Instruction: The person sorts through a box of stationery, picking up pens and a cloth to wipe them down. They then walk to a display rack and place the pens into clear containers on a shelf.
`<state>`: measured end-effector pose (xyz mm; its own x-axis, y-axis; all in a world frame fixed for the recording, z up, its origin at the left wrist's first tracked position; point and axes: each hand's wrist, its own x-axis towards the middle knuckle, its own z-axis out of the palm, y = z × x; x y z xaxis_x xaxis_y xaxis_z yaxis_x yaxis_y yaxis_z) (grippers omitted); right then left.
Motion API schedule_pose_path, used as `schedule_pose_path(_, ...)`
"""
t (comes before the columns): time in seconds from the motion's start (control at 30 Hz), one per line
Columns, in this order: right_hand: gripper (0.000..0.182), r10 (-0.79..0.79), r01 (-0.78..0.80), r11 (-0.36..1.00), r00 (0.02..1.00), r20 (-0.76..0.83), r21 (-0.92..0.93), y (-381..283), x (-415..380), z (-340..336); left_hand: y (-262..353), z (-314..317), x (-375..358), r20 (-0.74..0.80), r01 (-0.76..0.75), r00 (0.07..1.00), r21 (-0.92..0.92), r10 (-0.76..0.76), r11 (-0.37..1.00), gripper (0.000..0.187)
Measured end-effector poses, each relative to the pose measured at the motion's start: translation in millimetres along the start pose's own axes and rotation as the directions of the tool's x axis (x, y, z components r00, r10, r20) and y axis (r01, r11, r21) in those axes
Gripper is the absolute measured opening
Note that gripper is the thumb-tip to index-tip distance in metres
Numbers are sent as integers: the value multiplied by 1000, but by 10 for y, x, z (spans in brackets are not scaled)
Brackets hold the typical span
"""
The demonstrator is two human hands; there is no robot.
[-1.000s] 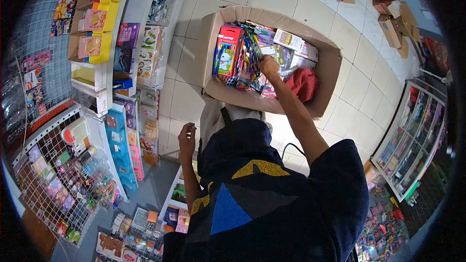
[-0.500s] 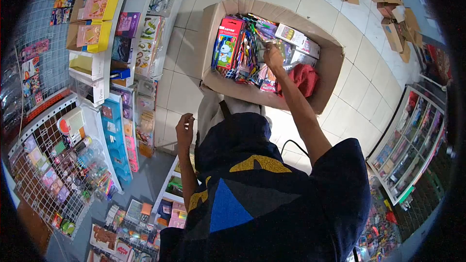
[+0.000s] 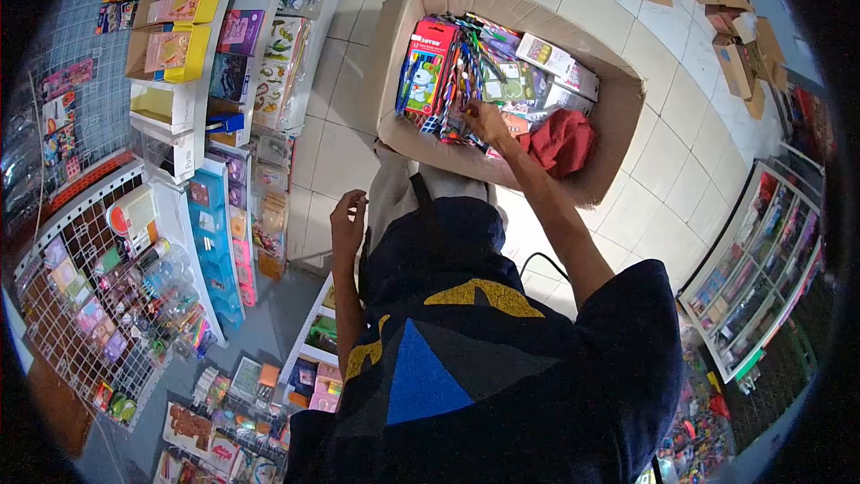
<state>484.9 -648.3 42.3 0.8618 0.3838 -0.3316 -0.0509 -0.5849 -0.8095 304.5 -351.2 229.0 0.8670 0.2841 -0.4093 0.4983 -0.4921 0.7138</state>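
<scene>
A large cardboard box (image 3: pixel 618 139) stands on the tiled floor, full of pens, packets and small boxes. My right hand (image 3: pixel 486 123) is inside it, low over the pens (image 3: pixel 461 81), fingers bent together; what they hold, if anything, is too small to name. Left of that hand lies a red pencil pack (image 3: pixel 425 67) with a white dog picture. A green card packet (image 3: pixel 508 82) is just above the hand, and a crumpled red cloth (image 3: pixel 562 143) to its right. My left hand (image 3: pixel 348 213) hangs outside the box at its lower left, fingers curled, their grip unclear.
Shelves of packaged goods (image 3: pixel 237 31) line the left side. A wire rack (image 3: pixel 90 296) with small items is at lower left. Opened cardboard boxes (image 3: pixel 735 54) lie at the upper right. A glass-fronted display case (image 3: pixel 757 269) stands at the right.
My right hand has moved left and down within the box, uncovering the green card packet. My left hand is slightly higher in view. The box appears shifted a little up and right.
</scene>
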Motion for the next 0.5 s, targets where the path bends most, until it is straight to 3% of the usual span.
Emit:
schedule_pose_path(0.1,23,-3,1,999,999,43,47,-320,18,-252,245,-31,174,-22,-106,994,56,107,993,18)
schedule_pose_path(0.2,21,31,-36,999,990,134,28,-739,34,-691,606,-28,437,-62,-319,945,37,320,947,22)
schedule_pose_path(0.3,18,-211,183,972,956,204,150,-1290,-21,-1096,1126,80,695,-115,-509,851,61,513,858,32)
schedule_pose_path(0.37,18,-310,254,939,917,250,230,-1706,-90,-1257,1564,131,823,-35,-621,776,130,630,773,41)
schedule_pose_path(0.47,18,-364,269,912,879,309,309,-2242,-165,-1412,1694,293,1073,276,-717,673,20,686,696,33)
schedule_pose_path(0.5,17,-366,258,909,871,329,329,-2321,-182,-1429,1642,361,1140,360,-570,745,-94,561,816,33)
